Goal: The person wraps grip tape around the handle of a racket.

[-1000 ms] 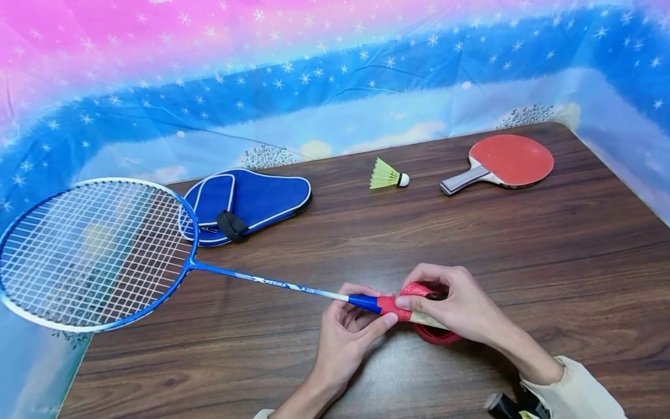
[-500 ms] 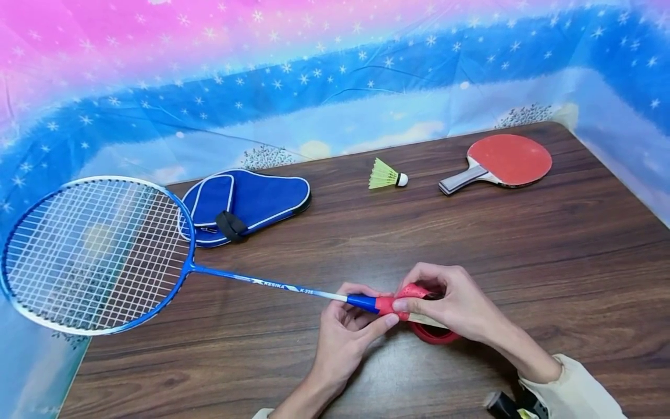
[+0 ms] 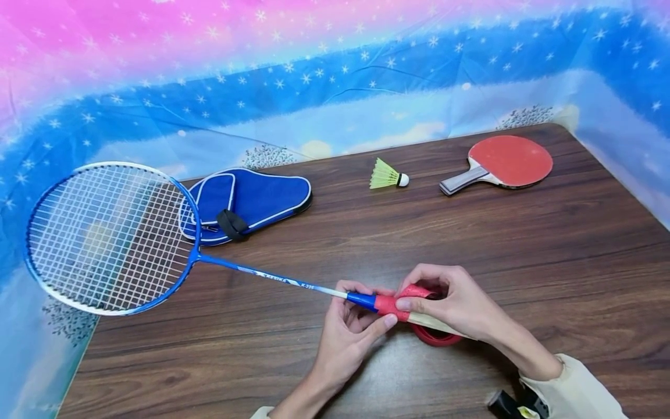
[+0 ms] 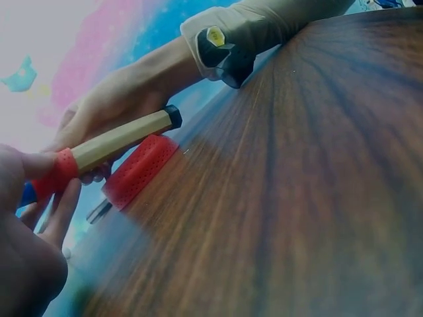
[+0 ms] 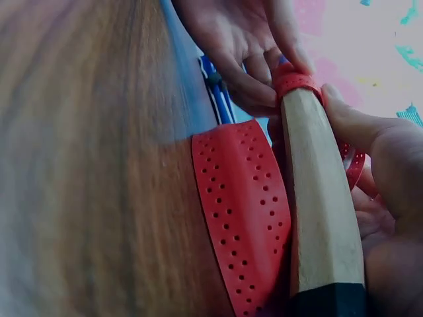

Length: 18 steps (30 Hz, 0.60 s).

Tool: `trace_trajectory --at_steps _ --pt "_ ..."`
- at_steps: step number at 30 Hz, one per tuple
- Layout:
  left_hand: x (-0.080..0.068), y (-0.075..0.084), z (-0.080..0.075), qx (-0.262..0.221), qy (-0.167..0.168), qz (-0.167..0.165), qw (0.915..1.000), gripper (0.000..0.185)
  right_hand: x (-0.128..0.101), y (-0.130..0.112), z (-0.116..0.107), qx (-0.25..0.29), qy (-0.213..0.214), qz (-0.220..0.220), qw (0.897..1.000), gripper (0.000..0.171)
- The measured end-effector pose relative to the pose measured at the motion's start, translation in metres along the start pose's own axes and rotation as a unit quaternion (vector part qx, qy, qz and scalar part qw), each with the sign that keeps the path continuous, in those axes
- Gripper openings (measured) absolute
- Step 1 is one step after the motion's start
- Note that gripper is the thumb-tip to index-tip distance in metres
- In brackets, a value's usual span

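Above a dark wooden tabletop [image 3: 471, 233], a person's left hand [image 3: 348, 334] is pinching the blue badminton racket [image 3: 157, 244] at its handle while the right hand [image 3: 455, 302] is curling around the perforated red grip tape [image 3: 413, 291], pressing it onto the bare wood.

Table [image 3: 523, 244] — case [image 3: 251, 201] left, shuttlecock [image 3: 387, 175] middle, paddle [image 3: 499, 163] right.

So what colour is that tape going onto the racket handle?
Red, dotted with small holes; the grip tape shows best in the right wrist view.
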<state>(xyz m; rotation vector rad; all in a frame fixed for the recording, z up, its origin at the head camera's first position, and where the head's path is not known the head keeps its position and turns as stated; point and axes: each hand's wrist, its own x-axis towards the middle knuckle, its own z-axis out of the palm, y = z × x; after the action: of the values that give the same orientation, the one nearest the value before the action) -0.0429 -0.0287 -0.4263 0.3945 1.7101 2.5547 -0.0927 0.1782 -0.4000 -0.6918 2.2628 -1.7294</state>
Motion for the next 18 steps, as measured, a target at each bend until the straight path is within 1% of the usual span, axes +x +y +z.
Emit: trace_trajectory --at_steps 2,5,7,10,13,15,18 --pt "0.000 0.000 0.000 -0.009 0.002 -0.009 0.9999 0.050 0.001 0.000 0.002 0.003 -0.001 -0.007 1.000 0.012" --pt "-0.001 -0.001 0.000 -0.002 0.012 -0.024 0.9996 0.052 0.001 0.000 0.003 0.006 -0.013 -0.003 1.000 0.013" --pt "-0.003 0.000 0.000 0.004 0.010 -0.021 0.9997 0.051 0.001 -0.001 0.001 0.006 -0.033 0.006 0.999 0.016" --pt "-0.004 0.001 0.000 0.001 -0.019 0.007 0.9998 0.049 0.000 -0.002 -0.004 -0.013 -0.072 0.012 0.997 0.019" --pt "-0.006 0.003 0.000 -0.007 -0.058 0.038 0.9975 0.048 -0.001 -0.005 -0.009 -0.039 -0.119 0.000 0.992 0.017" --pt "-0.006 0.004 0.000 -0.007 -0.079 0.041 0.9960 0.048 -0.002 -0.006 -0.012 -0.047 -0.149 -0.009 0.988 0.013" --pt "-0.007 0.007 -0.001 0.002 -0.099 0.029 0.9947 0.052 -0.005 -0.007 -0.015 -0.046 -0.184 -0.014 0.982 0.008"
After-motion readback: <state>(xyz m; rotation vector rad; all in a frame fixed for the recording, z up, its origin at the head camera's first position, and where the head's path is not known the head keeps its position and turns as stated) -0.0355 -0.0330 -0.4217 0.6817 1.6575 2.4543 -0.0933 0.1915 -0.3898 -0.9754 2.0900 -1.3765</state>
